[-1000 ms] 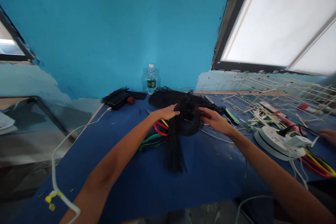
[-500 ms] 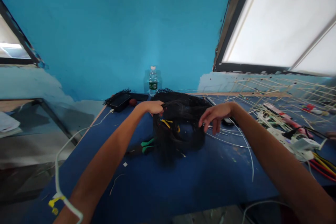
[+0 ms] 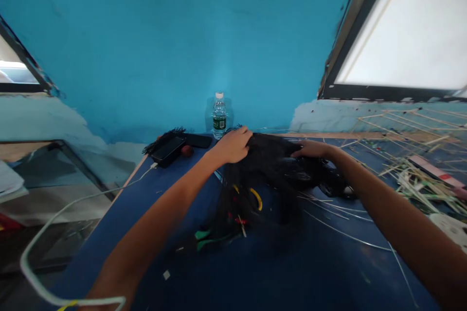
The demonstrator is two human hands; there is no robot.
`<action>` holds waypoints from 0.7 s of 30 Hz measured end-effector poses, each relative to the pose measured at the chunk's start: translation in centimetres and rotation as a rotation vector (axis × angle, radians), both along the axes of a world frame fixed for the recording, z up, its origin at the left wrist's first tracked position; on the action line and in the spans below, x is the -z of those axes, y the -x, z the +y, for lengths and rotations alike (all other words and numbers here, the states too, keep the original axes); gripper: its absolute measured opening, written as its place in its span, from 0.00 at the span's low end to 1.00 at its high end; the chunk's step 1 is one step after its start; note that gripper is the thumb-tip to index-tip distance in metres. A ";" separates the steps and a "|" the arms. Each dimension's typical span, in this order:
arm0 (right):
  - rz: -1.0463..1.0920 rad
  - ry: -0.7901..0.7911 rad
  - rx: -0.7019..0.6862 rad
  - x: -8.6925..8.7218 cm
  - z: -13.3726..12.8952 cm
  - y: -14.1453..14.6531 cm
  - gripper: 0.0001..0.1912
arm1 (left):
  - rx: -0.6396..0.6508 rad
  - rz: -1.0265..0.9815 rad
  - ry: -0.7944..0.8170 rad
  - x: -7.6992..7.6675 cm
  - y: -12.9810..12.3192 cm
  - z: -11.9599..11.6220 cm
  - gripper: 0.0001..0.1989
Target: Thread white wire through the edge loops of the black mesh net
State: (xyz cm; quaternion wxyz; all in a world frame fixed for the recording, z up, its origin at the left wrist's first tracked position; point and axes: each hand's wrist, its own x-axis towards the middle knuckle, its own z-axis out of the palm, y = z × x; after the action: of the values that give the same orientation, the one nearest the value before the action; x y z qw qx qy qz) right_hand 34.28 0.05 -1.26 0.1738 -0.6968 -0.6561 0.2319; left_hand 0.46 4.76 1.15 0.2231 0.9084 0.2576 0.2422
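Observation:
A blurred bundle of black strands (image 3: 268,160) stretches between my hands over the blue table, its loose ends hanging toward me. My left hand (image 3: 233,145) is closed on its upper left side. At the upper right, my right hand (image 3: 310,148) grips its edge, the fingertips partly hidden. Below the right hand lies a shiny black plastic bag (image 3: 328,180). Under the hanging strands I see a yellow ring-shaped handle (image 3: 256,199), a small red-and-metal tool (image 3: 241,223) and green-handled pliers (image 3: 203,237), partly covered.
A water bottle (image 3: 219,116) stands against the wall. To its left are a phone (image 3: 199,140), a black box-like device (image 3: 168,150) with a white cable, and a dark red ball (image 3: 187,151). Thin sticks (image 3: 419,184), a stick frame (image 3: 412,124) and wires (image 3: 350,233) occupy the right side.
My right hand has gone from hanging with loose fingers to gripping the black bundle. My left hand has risen and moved right, pulling strands up; the tools beneath show more. The view has turned left.

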 end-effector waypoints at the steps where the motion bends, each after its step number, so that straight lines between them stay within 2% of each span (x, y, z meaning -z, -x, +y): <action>1: 0.030 0.046 -0.007 -1.0 -0.3 0.4 0.21 | 0.001 -0.030 -0.020 -0.1 -0.1 0.3 0.16; 3: 0.135 0.108 -0.046 -2.7 -1.5 2.5 0.20 | 0.025 -0.096 -0.056 -0.5 -0.1 0.5 0.21; 4: 0.278 0.097 -0.085 -3.3 -2.5 4.2 0.20 | 0.057 -0.148 -0.058 -0.7 -0.1 0.3 0.23; 6: 0.406 0.018 -0.235 -3.2 -5.3 8.7 0.24 | 0.128 -0.271 -0.017 -1.1 0.0 -0.6 0.25; 9: 0.194 -0.270 -0.410 -0.4 -10.8 16.5 0.37 | 0.217 -0.301 0.121 -1.3 0.6 -2.8 0.25; 10: 0.112 -0.309 -0.444 0.7 -12.6 18.7 0.43 | 0.243 -0.226 0.149 -1.1 1.0 -3.4 0.24; 12: -0.015 -0.230 -0.539 2.1 -15.6 21.5 0.48 | 0.313 -0.024 0.146 -0.3 2.0 -4.2 0.25; 14: -0.044 -0.136 -0.665 1.5 -17.4 21.8 0.47 | 0.365 0.155 0.090 1.0 3.3 -4.5 0.27; 16: -0.007 0.016 -0.814 -0.8 -18.0 19.9 0.43 | 0.363 0.262 0.048 2.4 4.6 -4.5 0.27; 19: 0.079 0.361 -1.055 -4.7 -16.4 14.3 0.32 | 0.348 0.281 0.059 4.0 5.8 -4.2 0.24; 20: 0.105 0.432 -1.071 -5.3 -15.3 12.3 0.27 | 0.361 0.259 0.071 4.4 6.0 -4.2 0.23; 21: 0.120 0.462 -1.030 -5.5 -14.0 10.5 0.24 | 0.377 0.232 0.082 4.8 6.1 -4.2 0.21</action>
State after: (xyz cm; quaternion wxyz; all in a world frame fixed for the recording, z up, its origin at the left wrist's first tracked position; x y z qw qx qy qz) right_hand 23.78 -13.93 4.21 -0.0817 -0.2922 -0.8327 0.4632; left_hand -5.62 0.60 -3.64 0.2701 0.9524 0.1166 0.0795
